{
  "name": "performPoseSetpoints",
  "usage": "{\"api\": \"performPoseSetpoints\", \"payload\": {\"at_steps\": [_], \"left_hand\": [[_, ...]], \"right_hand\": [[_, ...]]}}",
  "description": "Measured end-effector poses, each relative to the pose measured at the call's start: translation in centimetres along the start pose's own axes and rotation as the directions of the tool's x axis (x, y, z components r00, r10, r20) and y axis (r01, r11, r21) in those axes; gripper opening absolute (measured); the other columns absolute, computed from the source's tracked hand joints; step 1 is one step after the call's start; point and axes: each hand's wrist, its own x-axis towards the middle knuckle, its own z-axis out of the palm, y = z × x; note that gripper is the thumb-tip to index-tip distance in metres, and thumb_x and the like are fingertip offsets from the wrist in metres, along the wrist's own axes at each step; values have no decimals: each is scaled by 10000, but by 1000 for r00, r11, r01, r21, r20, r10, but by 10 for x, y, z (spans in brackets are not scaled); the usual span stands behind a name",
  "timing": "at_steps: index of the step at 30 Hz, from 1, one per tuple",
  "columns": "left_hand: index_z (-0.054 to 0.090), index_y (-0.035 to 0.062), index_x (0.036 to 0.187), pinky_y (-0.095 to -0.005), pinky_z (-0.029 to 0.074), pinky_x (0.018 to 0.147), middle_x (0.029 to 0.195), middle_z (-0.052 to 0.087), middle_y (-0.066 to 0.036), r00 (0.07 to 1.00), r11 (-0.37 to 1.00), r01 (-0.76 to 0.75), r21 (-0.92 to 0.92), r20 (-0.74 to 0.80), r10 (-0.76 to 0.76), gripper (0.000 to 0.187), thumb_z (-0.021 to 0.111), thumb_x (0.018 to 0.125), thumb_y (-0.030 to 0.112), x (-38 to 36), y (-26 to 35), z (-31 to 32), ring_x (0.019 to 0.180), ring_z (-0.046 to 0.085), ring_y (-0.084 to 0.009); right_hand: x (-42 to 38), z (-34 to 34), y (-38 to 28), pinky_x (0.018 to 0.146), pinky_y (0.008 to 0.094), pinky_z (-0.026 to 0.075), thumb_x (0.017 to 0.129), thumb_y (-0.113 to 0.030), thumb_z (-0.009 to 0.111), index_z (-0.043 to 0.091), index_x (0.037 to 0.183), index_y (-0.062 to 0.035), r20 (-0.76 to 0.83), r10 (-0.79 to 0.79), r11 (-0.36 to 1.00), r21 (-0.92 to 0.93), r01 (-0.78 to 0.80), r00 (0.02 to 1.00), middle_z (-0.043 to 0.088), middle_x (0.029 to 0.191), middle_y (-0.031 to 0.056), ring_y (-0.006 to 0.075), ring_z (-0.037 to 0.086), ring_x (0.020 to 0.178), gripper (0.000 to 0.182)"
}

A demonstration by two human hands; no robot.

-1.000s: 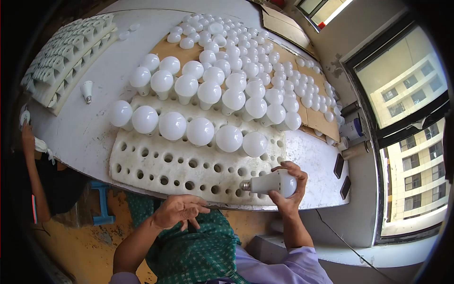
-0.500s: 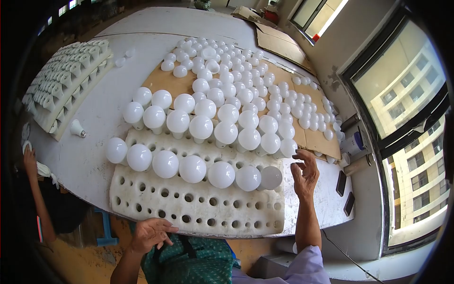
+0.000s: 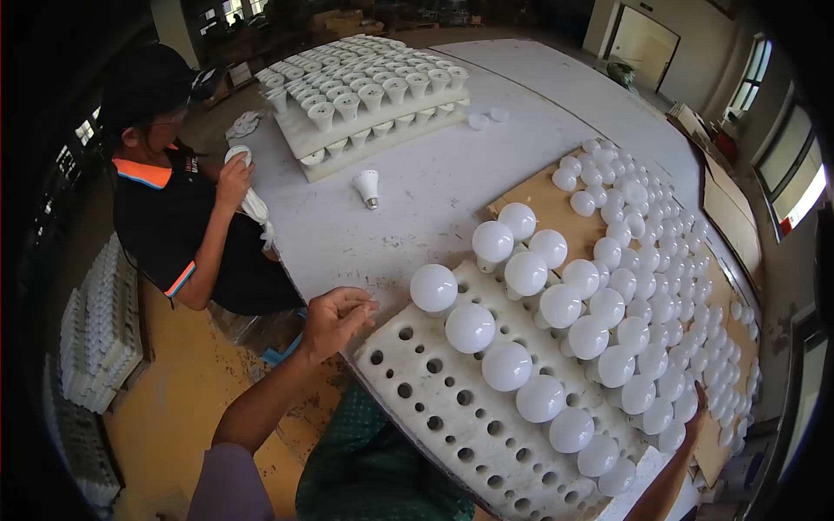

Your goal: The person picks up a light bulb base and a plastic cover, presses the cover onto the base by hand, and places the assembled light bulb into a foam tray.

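My left hand (image 3: 337, 321) hovers over the table's near edge, left of the white foam tray (image 3: 408, 365). Its fingers are loosely bent and apart, with nothing visible in them. My right hand (image 3: 698, 406) is at the far right beside the round white bulbs (image 3: 685, 405); its fingers are mostly hidden. One row of bulbs (image 3: 506, 366) stands across the middle of the tray, and more rows stand behind it. Several holes show along the tray's near side. Beyond, many smaller white domes (image 3: 645, 283) lie on cardboard (image 3: 540, 187).
At the left, a person in a black cap (image 3: 156, 165) holds a white cup-shaped part (image 3: 238, 154). Stacked foam trays (image 3: 304, 143) carry white cones. A single bulb (image 3: 367, 186) lies on the table (image 3: 408, 208). More stacked trays (image 3: 102, 321) stand lower left.
The view has swung left, bringing the other person into fuller view. My left hand has risen to beside the tray's left end. My right hand is now largely hidden beside the bulbs.
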Motion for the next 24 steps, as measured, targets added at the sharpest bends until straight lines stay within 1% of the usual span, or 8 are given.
{"api": "performPoseSetpoints", "payload": {"at_steps": [4, 7, 9, 12, 15, 19, 23, 24], "left_hand": [[507, -48, 1134, -269, 519, 734, 1105, 604, -211, 990, 969, -12, 248, -135, 47, 341, 595, 816, 35, 87, -47, -29, 906, 636, -201], [514, -31, 1137, -325, 495, 823, 1135, 583, -213, 972, 885, 92, 457, -236, 21, 423, 654, 798, 180, 156, -59, -30, 1006, 600, -250], [525, -23, 1131, -375, 453, 896, 1170, 554, -218, 941, 681, 241, 692, -339, 11, 564, 687, 753, 363, 195, -63, -23, 1085, 547, -298], [540, -13, 1115, -411, 426, 917, 1163, 553, -201, 907, 641, 362, 677, -415, -73, 632, 686, 718, 457, 239, -73, -11, 1098, 523, -320], [544, -11, 1103, -401, 431, 900, 1103, 575, -185, 896, 607, 408, 682, -426, -123, 626, 695, 712, 454, 267, -79, 1, 1062, 536, -297], [597, -2, 1016, -395, 418, 909, 1045, 594, -144, 911, 526, 359, 771, -412, -19, 526, 700, 721, 421, 289, -97, 7, 1051, 525, -279], [612, -8, 974, -384, 450, 852, 1009, 616, -148, 914, 582, 299, 756, -401, 52, 429, 701, 740, 340, 287, -112, 3, 981, 562, -289], [608, -16, 965, -386, 465, 813, 983, 622, -153, 916, 673, 279, 685, -399, 26, 414, 695, 746, 324, 280, -110, 1, 937, 579, -300]], "right_hand": [[-4, -3, -22, 947, 394, 387, 803, -186, 633, 426, 1307, -53, -61, 202, 974, -94, -207, 978, 527, 1229, 152, 274, 516, 1110, 560], [-5, -7, -36, 927, 388, 395, 806, -193, 632, 424, 1306, -53, -131, 258, 947, -160, -278, 957, 530, 1219, 151, 270, 520, 1098, 559], [-4, -9, -43, 913, 383, 401, 808, -198, 631, 423, 1306, -54, -172, 288, 930, -187, -318, 942, 532, 1212, 151, 267, 524, 1090, 559], [-3, -9, -51, 893, 377, 410, 812, -205, 630, 421, 1306, -54, -226, 312, 905, -225, -361, 923, 536, 1201, 151, 264, 529, 1079, 558], [-1, -9, -55, 873, 370, 419, 815, -213, 628, 419, 1306, -54, -272, 327, 884, -250, -395, 905, 539, 1191, 150, 260, 533, 1067, 557], [8, -2, -58, 846, 361, 430, 819, -222, 627, 417, 1306, -55, -324, 336, 861, -276, -428, 884, 543, 1177, 150, 255, 540, 1052, 556], [16, 2, -63, 818, 352, 442, 823, -232, 625, 415, 1306, -55, -355, 340, 843, -295, -449, 871, 548, 1163, 149, 250, 546, 1037, 555], [16, 4, -63, 812, 350, 445, 824, -235, 624, 414, 1306, -55, -361, 342, 842, -292, -454, 867, 549, 1160, 149, 249, 548, 1033, 555]]}}
